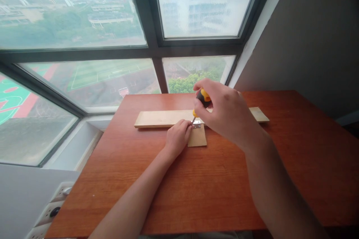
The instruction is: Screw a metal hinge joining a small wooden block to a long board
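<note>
right hand (224, 110) high around tilted screwdriver (203, 99), left hand (178, 135) low

Left hand (178, 138): bare, slender fingers
Left forearm (134, 196): bare as far as I see it, slim, widening away from the hand
Right hand (228, 110): bare, rounded knuckles
Right forearm (272, 179): bare too, broader in my view, partly shadowed
Clothing (196, 236): greyish strip at the worktop's (196, 209) near edge; I can't tell the garment

screwdriver handle (203, 98): yellow, black | hinge (197, 122): silver | long board (159, 118): pale tan | table (202, 183): reddish-brown, wood-grained
</note>
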Available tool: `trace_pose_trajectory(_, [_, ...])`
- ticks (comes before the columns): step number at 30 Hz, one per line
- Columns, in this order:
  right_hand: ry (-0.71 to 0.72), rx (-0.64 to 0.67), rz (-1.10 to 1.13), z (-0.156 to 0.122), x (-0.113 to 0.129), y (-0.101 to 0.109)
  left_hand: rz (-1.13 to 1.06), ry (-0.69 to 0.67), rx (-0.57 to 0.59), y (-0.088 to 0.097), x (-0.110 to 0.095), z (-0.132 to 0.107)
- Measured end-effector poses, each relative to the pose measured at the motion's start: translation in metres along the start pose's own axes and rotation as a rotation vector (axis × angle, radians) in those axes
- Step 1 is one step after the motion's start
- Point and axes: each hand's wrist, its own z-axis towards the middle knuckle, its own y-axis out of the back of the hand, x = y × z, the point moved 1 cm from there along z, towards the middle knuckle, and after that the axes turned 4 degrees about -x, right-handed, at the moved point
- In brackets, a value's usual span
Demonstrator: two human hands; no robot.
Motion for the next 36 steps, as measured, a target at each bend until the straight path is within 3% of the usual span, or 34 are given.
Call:
trace_pose_trajectory(5, [0.036,0.017,0.019,-0.0028,0.0025,0.0013,-0.004,0.016,-0.016,0.001,0.0015,0.0009])
trace_pose_trajectory(10, [-0.071,-0.014,-0.13,-0.0014,0.0027,0.0001,0.01,-0.03,-0.005,0.0015,0.001,0.0006])
trace_pose_trajectory(18, [0.022,0.032,-0.018,-0.0053,0.0042,0.0042,-0.038,0.039,-0.055,0.0008,0.004,-0.0005])
trace_pose_trajectory(23, [-0.049,-0.015,-0.155,-0.004,0.005,0.0012,-0.097,0.029,-0.051,0.0,0.0038,0.0001])
trace_pose_trajectory(30, [0.019,0.017,-0.028,-0.0065,0.0091,0.0047,-0.19,0.078,-0.121,0.0003,0.0051,0.0005])
trace_pose_trajectory(36, [-0.051,-0.041,-0.074,-0.0027,0.0077,0.0046,-0.196,0.048,-0.144,-0.0008,0.0054,0.0002])
